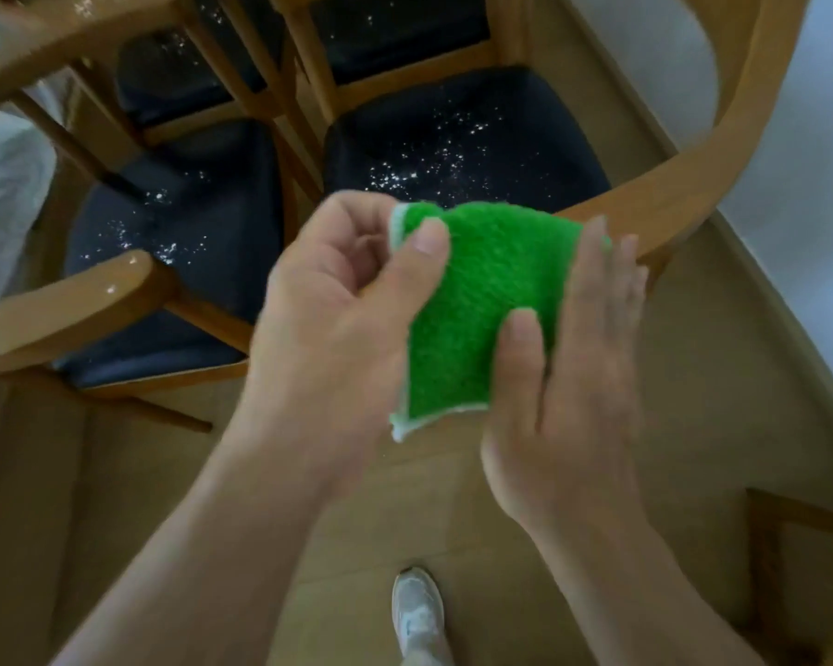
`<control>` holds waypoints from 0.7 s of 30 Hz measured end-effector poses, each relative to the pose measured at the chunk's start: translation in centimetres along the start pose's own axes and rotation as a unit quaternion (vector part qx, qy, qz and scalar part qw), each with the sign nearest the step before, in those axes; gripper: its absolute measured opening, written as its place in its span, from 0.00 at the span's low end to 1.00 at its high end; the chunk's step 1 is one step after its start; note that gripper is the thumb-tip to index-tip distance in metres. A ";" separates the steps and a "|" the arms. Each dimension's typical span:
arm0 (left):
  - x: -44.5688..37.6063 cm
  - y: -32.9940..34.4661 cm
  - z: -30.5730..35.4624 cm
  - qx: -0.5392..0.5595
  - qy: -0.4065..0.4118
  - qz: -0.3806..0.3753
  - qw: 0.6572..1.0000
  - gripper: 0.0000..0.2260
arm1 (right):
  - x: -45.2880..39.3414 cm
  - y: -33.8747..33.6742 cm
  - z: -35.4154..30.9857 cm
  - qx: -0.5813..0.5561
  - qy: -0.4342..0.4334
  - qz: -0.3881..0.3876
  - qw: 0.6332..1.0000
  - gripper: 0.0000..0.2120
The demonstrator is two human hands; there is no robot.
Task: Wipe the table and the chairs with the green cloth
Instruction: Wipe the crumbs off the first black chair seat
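Now green cloth (486, 305) stretches between left hand (337, 300) (pinching) and right hand (578, 377).

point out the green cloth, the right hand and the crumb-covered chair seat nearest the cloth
green cloth (486, 300), head view, middle of its fuzzy face
right hand (578, 377), head view, back of the hand
chair seat (453, 151), head view, dark cushion among the white specks

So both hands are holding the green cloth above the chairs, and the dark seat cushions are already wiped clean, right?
Not quite. The left hand and right hand do hold the green cloth above the chairs, but the dark seat cushions are not clean: the head view shows white specks scattered over them.
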State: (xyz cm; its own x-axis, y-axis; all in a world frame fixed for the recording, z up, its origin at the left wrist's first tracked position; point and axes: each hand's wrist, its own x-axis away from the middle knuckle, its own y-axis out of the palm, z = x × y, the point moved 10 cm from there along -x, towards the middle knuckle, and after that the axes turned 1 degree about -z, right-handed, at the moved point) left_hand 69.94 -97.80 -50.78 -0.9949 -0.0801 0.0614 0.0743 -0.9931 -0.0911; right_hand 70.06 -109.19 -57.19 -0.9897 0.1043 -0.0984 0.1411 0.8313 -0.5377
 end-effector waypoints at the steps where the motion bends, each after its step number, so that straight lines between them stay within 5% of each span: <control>1: -1.4 -3.4 -1.1 -0.072 -0.019 0.053 0.996 0.06 | -0.4 1.4 -1.5 0.043 -0.011 -0.021 0.999 0.32; 3: -3.5 -9.1 -3.1 -0.265 -0.046 0.125 0.955 0.04 | -0.9 4.7 -4.3 0.154 -0.051 -0.099 0.982 0.29; 5: -4.7 -12.5 -5.3 -0.331 -0.070 0.143 0.930 0.04 | -1.8 9.4 -5.0 0.232 -0.044 -0.167 0.957 0.28; 12: -5.8 -14.8 -10.7 -0.225 -0.149 0.119 0.955 0.07 | -3.5 12.9 -5.5 0.311 -0.056 -0.159 0.935 0.27; 15: -6.4 -14.3 -9.9 -0.282 -0.103 0.115 0.947 0.10 | -4.1 12.4 -4.6 0.327 -0.057 -0.157 0.930 0.27; 18: -7.8 -9.7 -7.4 -0.441 0.020 0.033 0.897 0.13 | -4.9 9.9 -2.8 0.358 -0.039 -0.153 0.920 0.28; 21: -9.3 -3.7 -7.0 -0.562 0.045 -0.074 0.822 0.15 | -6.6 5.7 0.3 0.392 0.003 -0.155 0.907 0.27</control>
State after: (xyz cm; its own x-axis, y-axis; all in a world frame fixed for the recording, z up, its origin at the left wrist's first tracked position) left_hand 78.39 -92.81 -58.01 -0.9921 0.0920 0.0857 -0.1084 -0.2793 -0.9541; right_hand 77.43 -105.30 -59.86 -0.9846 -0.0640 0.1627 -0.1716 0.1767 -0.9692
